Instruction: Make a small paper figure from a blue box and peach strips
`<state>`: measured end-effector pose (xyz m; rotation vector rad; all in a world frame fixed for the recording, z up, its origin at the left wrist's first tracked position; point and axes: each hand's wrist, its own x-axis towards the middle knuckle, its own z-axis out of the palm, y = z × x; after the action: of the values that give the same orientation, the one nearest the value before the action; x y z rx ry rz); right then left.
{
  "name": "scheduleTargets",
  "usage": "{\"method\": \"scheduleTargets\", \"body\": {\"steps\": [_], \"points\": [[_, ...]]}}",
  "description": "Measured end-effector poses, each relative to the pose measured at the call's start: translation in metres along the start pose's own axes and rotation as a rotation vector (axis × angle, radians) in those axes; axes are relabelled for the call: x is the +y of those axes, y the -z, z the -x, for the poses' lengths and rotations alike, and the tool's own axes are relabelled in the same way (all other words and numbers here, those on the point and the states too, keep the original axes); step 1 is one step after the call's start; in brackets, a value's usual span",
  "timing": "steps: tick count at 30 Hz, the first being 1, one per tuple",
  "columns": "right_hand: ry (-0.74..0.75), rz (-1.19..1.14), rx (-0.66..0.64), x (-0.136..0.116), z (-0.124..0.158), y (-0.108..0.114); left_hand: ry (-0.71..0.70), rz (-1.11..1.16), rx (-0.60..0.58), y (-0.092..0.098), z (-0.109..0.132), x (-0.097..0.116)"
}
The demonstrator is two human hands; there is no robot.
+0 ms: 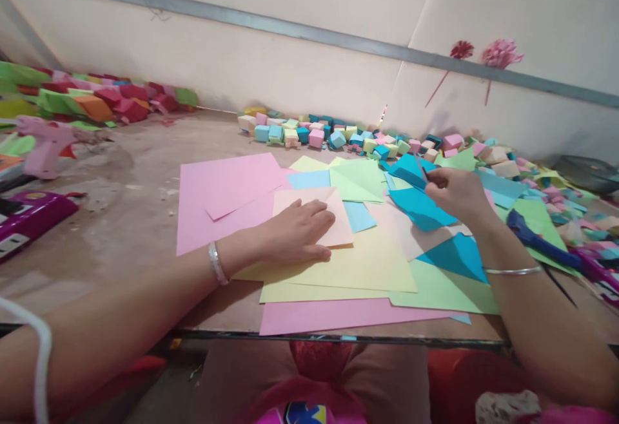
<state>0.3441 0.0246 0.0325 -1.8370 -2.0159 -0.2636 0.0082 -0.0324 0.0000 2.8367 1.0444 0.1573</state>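
My left hand [307,224] lies flat, fingers stretched out, on a pale peach paper square [341,218]. Beneath that square are larger sheets of yellow paper [372,263] and pink paper [227,185]. Over on the right, my right hand [454,195] is closed, pinching a thin, pointed tool [422,167] whose kind is hard to make out. It hovers at the blue paper pieces [420,208], one of them folded. A light green sheet [358,179] sits between the two hands.
Rows of small folded paper cubes [316,137] line the wall. A pink glue gun [43,147] and a purple device [33,218] are at the left; a dark blue-handled tool [536,237] lies right. Two paper flowers [500,53] stick up at the wall rail.
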Motion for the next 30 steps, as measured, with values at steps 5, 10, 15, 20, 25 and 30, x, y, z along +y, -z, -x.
{"method": "scheduleTargets", "body": {"steps": [5, 10, 15, 20, 25, 30], "points": [[0.125, -0.262, 0.007, -0.017, 0.009, -0.007, -0.003, 0.047, -0.062, 0.004, 0.0, -0.011], [0.297, -0.219, -0.124, -0.023, 0.013, -0.019, 0.003, 0.129, -0.085, 0.01, 0.0, -0.019], [0.344, -0.106, -0.168, -0.026, 0.015, -0.024, -0.068, 0.059, -0.031, 0.009, -0.004, -0.019], [0.327, -0.071, -0.191, -0.03, 0.017, -0.023, -0.12, 0.02, -0.058, 0.01, -0.002, -0.015], [0.349, -0.056, -0.226, -0.026, 0.016, -0.027, -0.138, 0.063, -0.077, 0.02, 0.003, -0.015], [0.369, -0.007, -0.275, -0.022, 0.013, -0.031, -0.137, 0.21, -0.111, 0.025, -0.002, -0.013]]}}
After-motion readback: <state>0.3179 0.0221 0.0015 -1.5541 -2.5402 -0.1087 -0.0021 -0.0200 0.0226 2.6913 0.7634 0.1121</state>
